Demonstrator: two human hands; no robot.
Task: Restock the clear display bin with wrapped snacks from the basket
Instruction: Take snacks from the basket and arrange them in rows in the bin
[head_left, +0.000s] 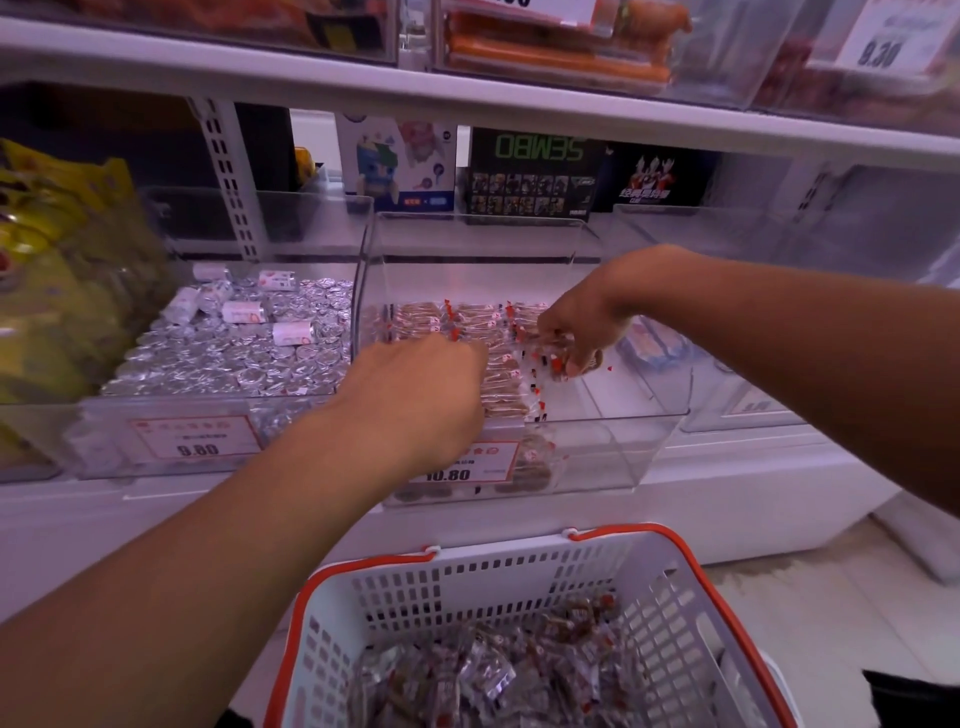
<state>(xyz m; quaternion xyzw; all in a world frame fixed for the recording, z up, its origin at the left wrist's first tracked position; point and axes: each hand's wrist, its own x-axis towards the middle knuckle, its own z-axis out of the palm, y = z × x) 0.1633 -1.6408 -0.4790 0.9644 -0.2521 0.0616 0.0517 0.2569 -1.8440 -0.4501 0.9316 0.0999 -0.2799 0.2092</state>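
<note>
On the middle shelf, head view: one clear display bin (618, 457) sits open-topped, its front carrying one price tag reading 10.80 (457, 462). Wrapped snacks (501, 384) lie inside in rows, brown pieces in clear film with red marks; exact count cannot be told. The bin's right part shows bare floor.

Two hands are over the bin. Left hand (415, 395) reaches over the front edge, knuckles up, fingers curled down toward the snack rows; whether they grip anything cannot be told, since the fingertips are hidden. Right hand (576, 325) hangs above the bin's centre-right, fingers bent and pinching a small bunch of wrapped snacks, which dangle below the fingertips.

One white basket (691, 623) with orange rim and handles stands below the shelf, near the lower edge of the view, holding a loose heap of the same wrapped snacks; too many and too blurred to count.

Left of the clear bin, one neighbouring bin (171, 457) holds silver foil-wrapped pieces and at least five white rolls, tagged 9.80. Three toy boxes (524, 176) stand behind.
</note>
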